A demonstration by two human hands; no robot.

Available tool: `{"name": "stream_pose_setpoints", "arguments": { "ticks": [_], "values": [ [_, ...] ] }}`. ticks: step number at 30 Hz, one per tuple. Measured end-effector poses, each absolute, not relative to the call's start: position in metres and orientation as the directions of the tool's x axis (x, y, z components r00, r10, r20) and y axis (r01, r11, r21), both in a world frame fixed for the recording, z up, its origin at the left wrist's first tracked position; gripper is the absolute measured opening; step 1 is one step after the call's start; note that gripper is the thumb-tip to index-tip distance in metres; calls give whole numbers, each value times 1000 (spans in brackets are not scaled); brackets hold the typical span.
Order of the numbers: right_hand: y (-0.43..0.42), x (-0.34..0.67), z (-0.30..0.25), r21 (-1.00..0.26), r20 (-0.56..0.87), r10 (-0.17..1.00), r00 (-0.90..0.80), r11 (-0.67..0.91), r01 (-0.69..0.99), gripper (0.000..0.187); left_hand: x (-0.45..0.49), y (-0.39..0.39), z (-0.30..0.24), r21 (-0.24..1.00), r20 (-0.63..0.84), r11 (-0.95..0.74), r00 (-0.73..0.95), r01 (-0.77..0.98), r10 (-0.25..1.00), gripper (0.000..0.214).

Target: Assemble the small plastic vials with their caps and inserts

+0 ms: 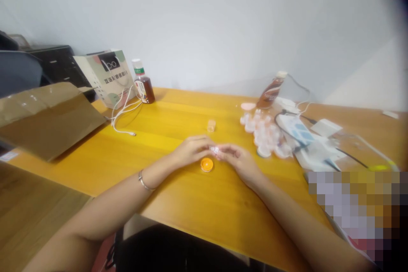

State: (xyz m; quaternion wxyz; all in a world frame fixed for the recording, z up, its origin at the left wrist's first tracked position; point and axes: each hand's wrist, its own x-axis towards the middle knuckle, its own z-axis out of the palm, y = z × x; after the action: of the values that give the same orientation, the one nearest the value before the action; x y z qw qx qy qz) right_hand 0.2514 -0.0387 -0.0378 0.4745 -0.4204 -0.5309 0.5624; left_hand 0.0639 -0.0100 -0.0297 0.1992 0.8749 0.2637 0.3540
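My left hand [194, 151] and my right hand [241, 160] meet above the middle of the wooden table. Between their fingertips is a small white object with pinkish and dark specks [214, 150]; its kind is too blurred to make out. Fingers of both hands are closed on it. Just below, on the tabletop, sits a small round bright-orange cup [207, 164] with a pale rim at its base. Beyond the hands stands a small translucent peach-coloured piece [211, 126], touched by neither hand.
Several clear round tubs [266, 134] cluster on the right, near a leaning cola bottle [272, 90] and tangled cables over white boxes [298, 134]. At left are a paper bag [111, 78], a dark-red drink bottle [143, 85], a white cable [119, 119] and an open cardboard box [54, 123].
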Motion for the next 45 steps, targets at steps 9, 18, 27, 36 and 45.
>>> {"name": "stream_pose_setpoints", "arguments": {
  "ticks": [9,18,27,36,45],
  "values": [
    [-38,250,-42,-988,-28,989,-146,-50,-149,22,72,-16,-32,629,544,-734,528,258,652,16],
    [-39,249,-40,-988,-22,991,-130,-42,-146,23,74,-19,-30,628,538,-734,537,258,649,9],
    [-40,248,-40,-993,39,992,-116,24,-120,22,80,-20,-34,817,427,-544,434,192,794,19],
    [-44,244,-38,-992,109,987,-115,102,-69,22,89,-22,-32,978,203,-209,350,-19,915,22],
    [-48,245,-47,-836,271,909,-317,385,391,46,57,-15,-11,858,304,-457,484,235,820,16]
  ]
}}
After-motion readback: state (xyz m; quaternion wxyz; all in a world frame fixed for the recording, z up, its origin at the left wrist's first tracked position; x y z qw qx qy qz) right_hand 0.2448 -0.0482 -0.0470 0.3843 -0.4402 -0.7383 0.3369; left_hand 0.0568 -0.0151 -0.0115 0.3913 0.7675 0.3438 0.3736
